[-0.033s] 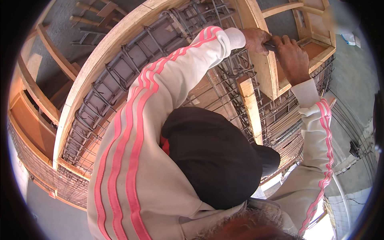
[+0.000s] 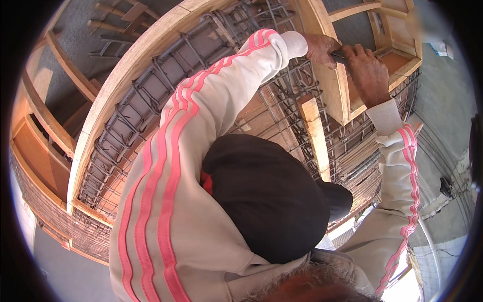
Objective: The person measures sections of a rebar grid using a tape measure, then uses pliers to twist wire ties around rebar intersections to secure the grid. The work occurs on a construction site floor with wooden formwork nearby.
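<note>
At the upper right my two hands come together over the edge of an upright wooden formwork panel [image 2: 332, 75]. My left hand [image 2: 321, 51] is closed, its fingers curled around one end of a dark, narrow object [image 2: 339, 57]. From the right, my right hand [image 2: 366, 73] is also closed on that object, knuckles up. Most of the object is hidden by the fingers, so its kind cannot be made out. Pale sleeves with pink stripes cover both my arms. Close by stands a short wooden post [image 2: 315, 133] among tied steel bars.
A rebar cage [image 2: 151, 80] runs inside a long curved wooden form board [image 2: 108, 95] on the left. Wooden frames [image 2: 65, 65] stand beyond it. More rebar [image 2: 307, 85] lies below my hands. Grey concrete floor [image 2: 448, 110] with loose thin rods lies at right.
My left sleeve has shifted very slightly to the left. Both hands keep nearly the same place and grip.
</note>
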A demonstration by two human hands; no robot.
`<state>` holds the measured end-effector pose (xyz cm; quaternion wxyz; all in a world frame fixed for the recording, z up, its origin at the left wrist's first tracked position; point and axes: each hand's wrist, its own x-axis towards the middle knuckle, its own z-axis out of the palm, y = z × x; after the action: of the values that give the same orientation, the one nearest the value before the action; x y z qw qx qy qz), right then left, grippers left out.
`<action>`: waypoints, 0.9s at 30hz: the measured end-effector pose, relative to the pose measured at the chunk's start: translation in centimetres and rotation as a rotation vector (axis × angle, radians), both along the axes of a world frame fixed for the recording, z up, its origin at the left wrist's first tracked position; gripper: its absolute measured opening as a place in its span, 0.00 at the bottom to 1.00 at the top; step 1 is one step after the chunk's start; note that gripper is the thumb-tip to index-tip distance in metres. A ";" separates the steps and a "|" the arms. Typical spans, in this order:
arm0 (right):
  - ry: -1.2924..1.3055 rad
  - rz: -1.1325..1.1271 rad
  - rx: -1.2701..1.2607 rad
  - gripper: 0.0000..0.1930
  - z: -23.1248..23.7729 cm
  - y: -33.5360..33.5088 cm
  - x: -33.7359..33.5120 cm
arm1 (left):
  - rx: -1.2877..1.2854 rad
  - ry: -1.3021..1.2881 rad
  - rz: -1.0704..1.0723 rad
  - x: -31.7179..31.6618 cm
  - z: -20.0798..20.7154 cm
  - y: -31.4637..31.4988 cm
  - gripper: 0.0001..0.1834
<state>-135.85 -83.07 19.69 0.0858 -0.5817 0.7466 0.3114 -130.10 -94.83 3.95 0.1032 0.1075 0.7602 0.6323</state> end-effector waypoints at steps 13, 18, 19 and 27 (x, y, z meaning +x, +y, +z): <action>-0.506 -0.772 0.185 0.20 0.4 -2.2 -3.1 | -0.342 0.093 0.479 2.6 0.6 4.0 0.20; -0.179 -0.022 -0.016 0.20 0.3 -1.2 -2.6 | 0.004 -0.021 0.240 0.0 -1.8 1.4 0.28; -0.109 0.071 -0.025 0.19 0.1 -1.1 -2.5 | -0.007 0.007 0.200 -0.2 -2.0 1.0 0.31; -0.601 -0.858 0.225 0.25 -0.3 -1.3 -4.5 | -0.263 0.076 0.256 3.5 1.6 1.9 0.28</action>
<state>-140.35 -84.39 19.35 0.4774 -0.2749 0.8217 0.1462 -126.65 -92.95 5.50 0.0062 0.0194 0.8472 0.5309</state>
